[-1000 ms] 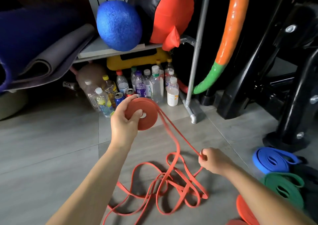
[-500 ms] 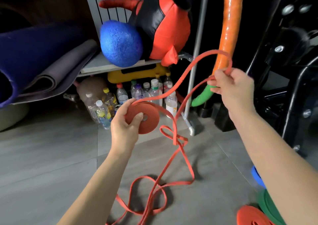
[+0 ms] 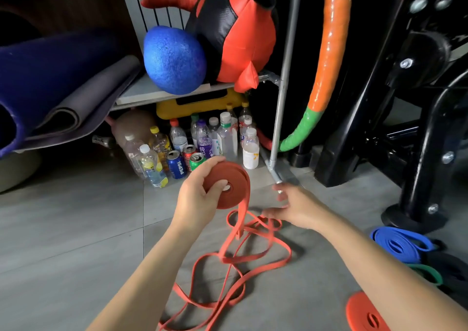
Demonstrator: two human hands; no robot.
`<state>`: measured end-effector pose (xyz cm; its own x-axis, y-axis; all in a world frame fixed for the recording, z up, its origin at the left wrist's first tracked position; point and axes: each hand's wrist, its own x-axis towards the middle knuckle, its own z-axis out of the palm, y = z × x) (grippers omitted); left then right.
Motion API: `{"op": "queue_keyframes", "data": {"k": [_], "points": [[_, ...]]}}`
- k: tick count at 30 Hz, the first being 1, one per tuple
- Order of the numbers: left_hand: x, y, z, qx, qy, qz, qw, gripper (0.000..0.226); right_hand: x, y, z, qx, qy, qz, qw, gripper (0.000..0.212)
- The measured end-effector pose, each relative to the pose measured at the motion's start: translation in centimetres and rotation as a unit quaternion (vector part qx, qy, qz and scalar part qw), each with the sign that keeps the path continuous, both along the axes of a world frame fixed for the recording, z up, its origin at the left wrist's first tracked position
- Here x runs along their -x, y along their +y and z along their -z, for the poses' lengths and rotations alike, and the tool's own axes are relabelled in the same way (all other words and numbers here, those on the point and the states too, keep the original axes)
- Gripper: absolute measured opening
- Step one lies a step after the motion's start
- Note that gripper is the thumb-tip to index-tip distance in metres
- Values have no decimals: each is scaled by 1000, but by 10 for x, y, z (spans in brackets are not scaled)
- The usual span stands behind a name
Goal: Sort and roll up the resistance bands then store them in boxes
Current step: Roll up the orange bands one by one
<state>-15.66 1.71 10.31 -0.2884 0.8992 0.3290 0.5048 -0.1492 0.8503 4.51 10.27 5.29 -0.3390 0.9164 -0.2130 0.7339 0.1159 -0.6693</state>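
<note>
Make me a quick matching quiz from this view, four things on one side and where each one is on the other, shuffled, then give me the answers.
Things:
1. red coil
2. blue band
3. blue foam ball
4. Pepsi can

Places:
A. on the shelf beside the red and black bag
B. on the floor among the bottles under the shelf
C. held up in the left hand
D. on the floor at the right, next to the green band

Pairs: 1-C, 2-D, 3-A, 4-B
</note>
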Motion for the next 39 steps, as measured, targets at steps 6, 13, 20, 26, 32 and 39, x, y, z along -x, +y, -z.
{"op": "queue_keyframes", "data": {"k": [6,13,20,26,32,39], "points": [[2,2,-5,-17,3,3,1000,51,14,-12,-3,-53,58,0,997,42],[1,1,6,13,52,49,997,52,36,-15,-28,-44,321,-64,944,27],[8,0,6,-27,124,92,988,57,25,-14,-33,-136,201,-87,966,4],[16,3,0,-49,222,140,964,46,10,-6,-39,-119,173,-131,969,13],[13,4,-2,-57,199,139,968,46,18,-15,-35,-74,207,-145,965,19],[8,3,0,-75,116,105,985,54,27,-18,-32,-9,329,-80,941,21]]}}
